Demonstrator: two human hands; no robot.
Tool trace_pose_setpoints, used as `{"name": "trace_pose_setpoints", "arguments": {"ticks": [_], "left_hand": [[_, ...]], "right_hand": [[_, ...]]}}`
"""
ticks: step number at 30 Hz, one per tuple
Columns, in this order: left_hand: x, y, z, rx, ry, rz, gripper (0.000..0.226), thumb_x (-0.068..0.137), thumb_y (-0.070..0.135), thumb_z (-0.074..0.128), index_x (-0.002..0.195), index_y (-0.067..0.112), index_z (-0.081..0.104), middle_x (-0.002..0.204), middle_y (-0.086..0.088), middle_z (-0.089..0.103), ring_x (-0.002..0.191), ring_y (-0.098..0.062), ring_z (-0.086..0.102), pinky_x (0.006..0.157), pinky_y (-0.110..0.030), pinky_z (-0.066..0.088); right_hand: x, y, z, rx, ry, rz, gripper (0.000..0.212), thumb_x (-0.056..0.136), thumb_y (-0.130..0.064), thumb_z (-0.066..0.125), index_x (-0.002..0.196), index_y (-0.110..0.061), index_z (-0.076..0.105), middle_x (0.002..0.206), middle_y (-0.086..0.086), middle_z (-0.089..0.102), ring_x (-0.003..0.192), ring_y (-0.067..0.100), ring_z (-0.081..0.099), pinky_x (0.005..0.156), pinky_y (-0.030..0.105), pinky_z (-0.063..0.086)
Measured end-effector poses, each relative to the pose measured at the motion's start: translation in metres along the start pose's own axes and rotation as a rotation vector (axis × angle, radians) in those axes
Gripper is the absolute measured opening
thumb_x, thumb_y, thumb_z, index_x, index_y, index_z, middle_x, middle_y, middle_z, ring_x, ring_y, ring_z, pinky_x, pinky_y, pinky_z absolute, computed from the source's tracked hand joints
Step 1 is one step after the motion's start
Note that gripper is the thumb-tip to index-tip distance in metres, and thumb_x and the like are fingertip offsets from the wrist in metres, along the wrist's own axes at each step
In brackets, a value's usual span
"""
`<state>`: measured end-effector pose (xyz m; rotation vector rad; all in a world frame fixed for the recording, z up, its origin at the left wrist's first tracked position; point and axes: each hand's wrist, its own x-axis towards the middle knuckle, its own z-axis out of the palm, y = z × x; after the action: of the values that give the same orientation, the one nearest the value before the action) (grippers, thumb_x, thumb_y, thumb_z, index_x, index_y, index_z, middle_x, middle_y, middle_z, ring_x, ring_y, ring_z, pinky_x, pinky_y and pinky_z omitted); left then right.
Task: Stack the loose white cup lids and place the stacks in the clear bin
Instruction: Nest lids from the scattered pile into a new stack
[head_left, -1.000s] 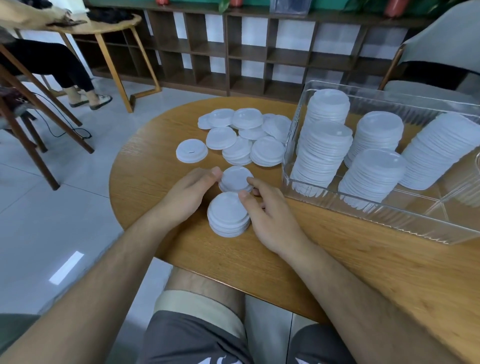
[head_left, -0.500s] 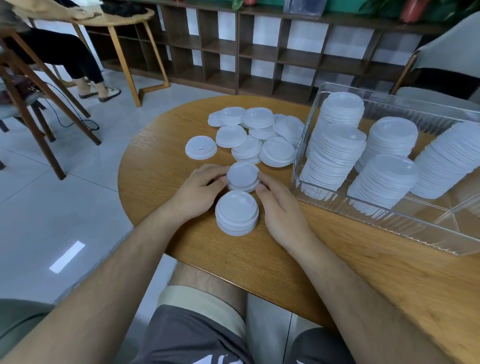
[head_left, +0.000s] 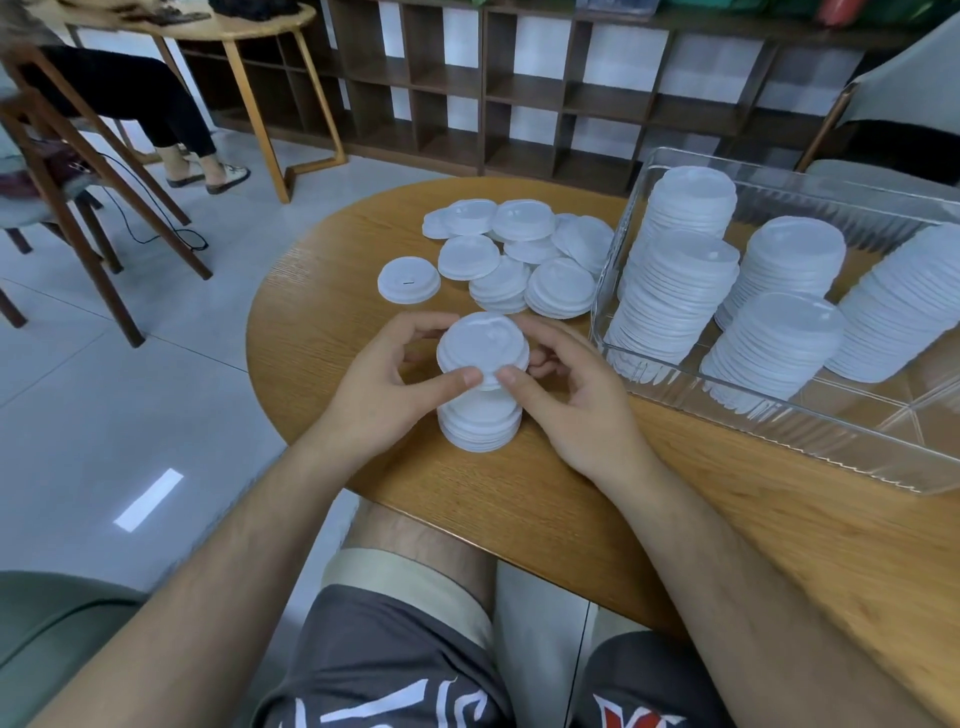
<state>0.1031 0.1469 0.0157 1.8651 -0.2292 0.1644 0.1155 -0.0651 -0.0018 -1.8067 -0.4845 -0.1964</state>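
Both hands meet near the table's front edge, the forearms coming in from six o'clock above grey shorts (head_left: 389, 665). On my feed the left hand (head_left: 384, 384) and the right hand (head_left: 571, 395) grip the same short stack of lids (head_left: 483, 348), thumbs pressed on its near rim and fingers curled round its sides. That stack is held directly above a second stack (head_left: 480, 423), which stands on the wooden table (head_left: 519, 499); I cannot tell whether the two touch

At eleven o'clock from the hands a single lid (head_left: 409, 280) lies flat and apart from the others, its slot showing. From twelve to one o'clock the loose lids (head_left: 519, 260) lie in an overlapping heap, some of them sitting in low piles. From one to three o'clock stands the clear bin (head_left: 779, 415), its near wall ribbed, with five tall stacks (head_left: 675, 291) inside it, all leaning. The right edge of the heap lies just beside the bin's left wall

Further off, at twelve o'clock, I see a dark wooden shelf unit (head_left: 519, 93) along the wall. At ten o'clock there is a pale round table (head_left: 249, 26), and beside it a seated person's legs (head_left: 156, 104) in dark trousers and sandals. At nine o'clock stands a dark wooden chair (head_left: 62, 156)
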Motion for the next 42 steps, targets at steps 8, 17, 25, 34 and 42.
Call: {"name": "trace_pose_setpoints", "arguments": {"ticks": [8,17,25,34,42], "left_hand": [[-0.022,-0.016,0.0,0.096,-0.032,0.03,0.058,0.079,0.048,0.076,0.131,0.028,0.063,0.131,0.011,0.06,0.128,-0.017,0.055,0.109,-0.045,0.044],[-0.024,-0.016,0.002,0.172,-0.091,0.007,0.059,0.079,0.053,0.072,0.132,0.029,0.062,0.131,0.017,0.058,0.129,-0.009,0.052,0.107,-0.033,0.043],[-0.023,-0.019,0.001,0.184,-0.137,-0.019,0.061,0.077,0.053,0.074,0.131,0.028,0.064,0.131,0.015,0.06,0.128,-0.008,0.054,0.11,-0.033,0.043],[0.021,-0.014,0.009,0.087,-0.096,-0.103,0.038,0.1,0.031,0.061,0.137,0.023,0.061,0.135,0.014,0.058,0.122,0.008,0.053,0.098,-0.011,0.04],[0.103,0.005,0.04,0.204,-0.222,-0.086,0.046,0.104,0.03,0.052,0.149,0.027,0.046,0.149,0.012,0.045,0.13,0.001,0.045,0.112,-0.024,0.034]], "right_hand": [[-0.003,0.001,-0.01,-0.039,-0.134,-0.032,0.048,0.084,-0.019,0.082,0.129,-0.017,0.067,0.129,-0.007,0.061,0.123,0.013,0.057,0.095,0.024,0.049],[-0.003,0.004,-0.011,-0.045,-0.18,0.034,0.049,0.081,-0.018,0.082,0.128,-0.016,0.068,0.126,-0.006,0.06,0.12,0.011,0.058,0.098,0.029,0.051],[-0.004,0.007,-0.009,-0.099,-0.224,0.085,0.049,0.083,-0.019,0.083,0.129,-0.019,0.067,0.127,-0.007,0.058,0.121,0.009,0.056,0.1,0.022,0.047],[0.005,0.007,0.009,-0.133,-0.028,0.232,0.059,0.099,-0.037,0.06,0.153,-0.023,0.041,0.161,-0.014,0.025,0.128,-0.003,0.046,0.104,0.021,0.044],[0.028,0.011,0.03,-0.232,0.14,0.32,0.089,0.091,-0.073,0.039,0.16,-0.032,0.001,0.168,-0.005,0.004,0.152,0.017,0.023,0.119,0.049,0.034]]}}
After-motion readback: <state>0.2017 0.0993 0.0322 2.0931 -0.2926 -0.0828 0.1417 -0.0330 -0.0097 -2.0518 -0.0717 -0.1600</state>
